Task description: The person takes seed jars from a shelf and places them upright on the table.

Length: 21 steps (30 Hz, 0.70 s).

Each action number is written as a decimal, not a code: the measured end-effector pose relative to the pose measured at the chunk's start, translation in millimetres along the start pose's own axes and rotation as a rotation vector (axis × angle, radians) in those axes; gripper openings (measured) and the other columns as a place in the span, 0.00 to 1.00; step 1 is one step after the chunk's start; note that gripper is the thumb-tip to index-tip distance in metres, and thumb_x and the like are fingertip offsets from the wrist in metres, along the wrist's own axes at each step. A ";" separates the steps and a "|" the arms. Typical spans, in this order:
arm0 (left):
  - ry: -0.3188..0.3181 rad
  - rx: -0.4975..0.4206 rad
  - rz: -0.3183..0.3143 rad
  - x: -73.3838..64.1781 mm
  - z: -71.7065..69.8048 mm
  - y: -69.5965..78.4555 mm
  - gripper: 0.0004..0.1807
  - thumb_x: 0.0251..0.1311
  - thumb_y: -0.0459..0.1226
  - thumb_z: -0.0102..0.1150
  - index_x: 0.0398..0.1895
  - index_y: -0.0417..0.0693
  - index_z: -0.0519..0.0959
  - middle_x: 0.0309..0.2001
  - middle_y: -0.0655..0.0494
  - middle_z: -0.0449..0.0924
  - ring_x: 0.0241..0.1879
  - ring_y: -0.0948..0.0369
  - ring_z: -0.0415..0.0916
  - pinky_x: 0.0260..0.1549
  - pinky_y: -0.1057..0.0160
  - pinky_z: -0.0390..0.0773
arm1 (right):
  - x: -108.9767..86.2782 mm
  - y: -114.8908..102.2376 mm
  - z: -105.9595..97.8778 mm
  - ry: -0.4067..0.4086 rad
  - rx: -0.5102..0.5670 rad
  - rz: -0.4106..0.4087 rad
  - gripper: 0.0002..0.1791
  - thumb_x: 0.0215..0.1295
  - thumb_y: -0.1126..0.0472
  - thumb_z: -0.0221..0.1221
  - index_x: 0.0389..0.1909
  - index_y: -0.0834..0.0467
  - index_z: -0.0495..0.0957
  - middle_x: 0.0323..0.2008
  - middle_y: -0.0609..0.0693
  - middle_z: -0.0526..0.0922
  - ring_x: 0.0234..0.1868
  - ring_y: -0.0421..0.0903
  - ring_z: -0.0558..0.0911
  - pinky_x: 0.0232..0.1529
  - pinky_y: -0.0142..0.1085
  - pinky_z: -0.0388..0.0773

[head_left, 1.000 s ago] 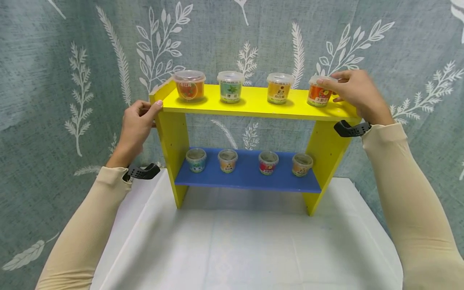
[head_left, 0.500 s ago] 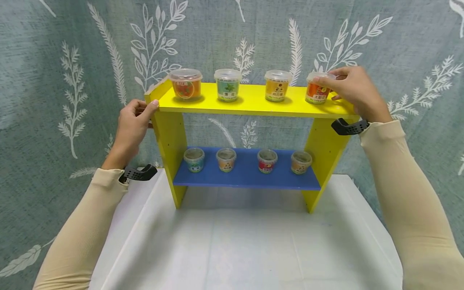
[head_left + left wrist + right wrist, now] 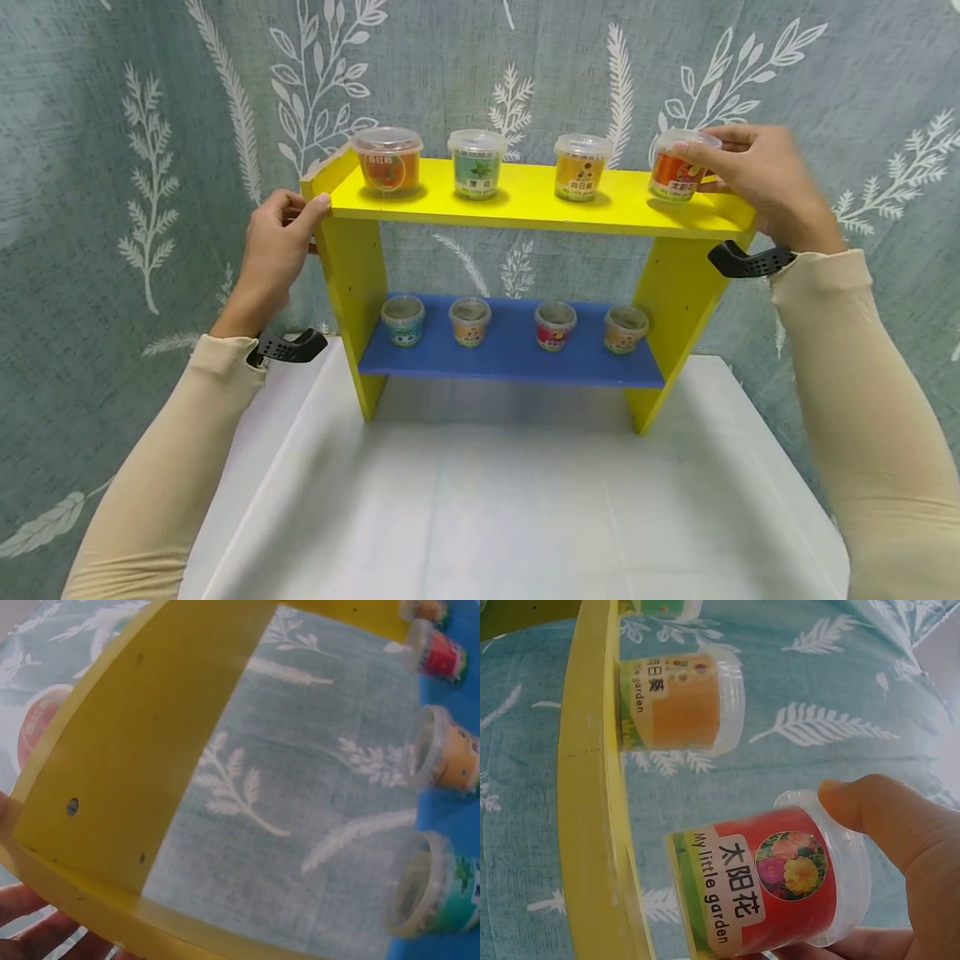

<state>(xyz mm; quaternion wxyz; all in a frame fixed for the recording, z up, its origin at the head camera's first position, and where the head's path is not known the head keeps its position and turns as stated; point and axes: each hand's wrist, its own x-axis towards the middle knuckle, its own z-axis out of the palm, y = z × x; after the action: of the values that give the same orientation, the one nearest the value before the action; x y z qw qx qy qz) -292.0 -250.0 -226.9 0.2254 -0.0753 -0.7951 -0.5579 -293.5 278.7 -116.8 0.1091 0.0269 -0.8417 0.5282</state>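
Note:
My right hand (image 3: 772,179) grips a clear-lidded plastic cup (image 3: 677,171) by its lid, thumb in front and fingers behind. Its red label shows flowers and "My little garden" in the right wrist view. The cup tilts slightly over the right end of the yellow top board (image 3: 517,196); a gap shows under its base in the right wrist view. At the other end, my left hand (image 3: 277,242) holds the shelf's upper left corner, thumb on the front edge. Several of its fingers (image 3: 52,934) show below the yellow wood in the left wrist view.
Along the top board stand an orange cup (image 3: 390,167), a green cup (image 3: 477,167) and a yellow cup (image 3: 580,171). Several smaller cups line the blue lower shelf (image 3: 510,362). The rack stands on a white tabletop (image 3: 510,500) before a leaf-patterned curtain (image 3: 202,167).
The red-labelled cup has shifted right with my right hand, away from the yellow cup, and now tilts just off the board. My left hand keeps its hold on the corner.

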 end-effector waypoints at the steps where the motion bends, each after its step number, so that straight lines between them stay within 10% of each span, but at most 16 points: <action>1: -0.001 -0.012 -0.002 0.0 -0.1 1.0 0.21 0.72 0.58 0.55 0.50 0.52 0.74 0.46 0.56 0.73 0.44 0.60 0.73 0.41 0.65 0.77 | -1.4 -0.5 -0.8 -0.003 0.014 -0.015 0.46 0.62 0.44 0.71 0.77 0.53 0.64 0.63 0.49 0.73 0.57 0.51 0.78 0.47 0.30 0.82; 13: 0.001 -0.030 0.001 -3.5 -1.3 1.8 0.22 0.70 0.58 0.57 0.48 0.50 0.74 0.45 0.56 0.73 0.43 0.60 0.74 0.40 0.67 0.78 | -22.4 5.5 -10.1 0.005 -0.069 -0.083 0.43 0.66 0.44 0.68 0.77 0.53 0.64 0.65 0.49 0.72 0.51 0.43 0.80 0.59 0.33 0.77; 21: 0.001 -0.021 0.012 -4.3 -1.0 3.2 0.24 0.70 0.59 0.56 0.50 0.50 0.75 0.46 0.56 0.73 0.44 0.60 0.73 0.43 0.63 0.78 | -34.2 6.2 -11.9 -0.018 -0.038 -0.129 0.40 0.66 0.48 0.69 0.75 0.58 0.67 0.54 0.43 0.79 0.50 0.41 0.81 0.44 0.26 0.81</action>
<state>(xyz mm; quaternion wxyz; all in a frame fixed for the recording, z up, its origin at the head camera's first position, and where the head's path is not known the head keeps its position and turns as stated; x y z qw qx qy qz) -286.7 -249.1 -225.7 0.2285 -0.0821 -0.7886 -0.5650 -259.3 289.7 -124.5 0.1359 0.0839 -0.8489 0.5038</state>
